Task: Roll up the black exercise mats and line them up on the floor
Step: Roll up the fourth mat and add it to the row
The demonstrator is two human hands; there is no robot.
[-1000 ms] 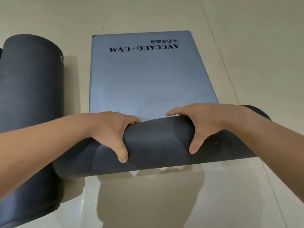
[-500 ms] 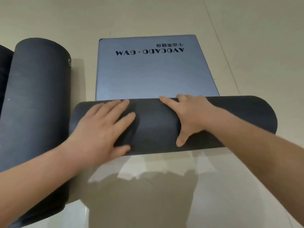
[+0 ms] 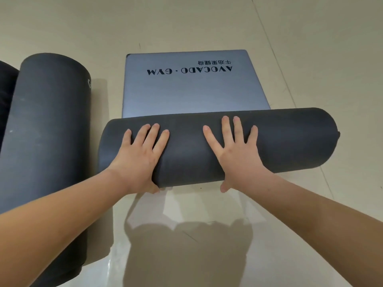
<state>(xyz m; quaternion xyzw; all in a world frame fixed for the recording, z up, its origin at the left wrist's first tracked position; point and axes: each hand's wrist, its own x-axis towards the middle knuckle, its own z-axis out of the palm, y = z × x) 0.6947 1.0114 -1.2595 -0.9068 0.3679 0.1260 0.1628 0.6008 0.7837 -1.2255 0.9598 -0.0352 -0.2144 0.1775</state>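
Observation:
A black exercise mat lies partly rolled across the middle of the floor; its thick roll (image 3: 290,141) runs left to right. The flat remainder (image 3: 192,94) stretches away beyond the roll, grey-blue, with upside-down "AVOCADO · GYM" lettering. My left hand (image 3: 141,156) presses flat on the left part of the roll, fingers spread and straight. On the roll's middle my right hand (image 3: 236,154) presses the same way, thumb hanging at the near edge. A finished rolled black mat (image 3: 47,141) lies lengthwise at the left, close to the roll's left end.
A second dark roll (image 3: 6,88) shows at the far left edge, mostly hidden behind the finished one. Glossy beige floor tiles (image 3: 310,59) surround the mats on the right, the far side and near me.
The roll has moved away from me over the flat part, which is now shorter. Both hands went from gripping the roll with curled fingers to pressing flat on top.

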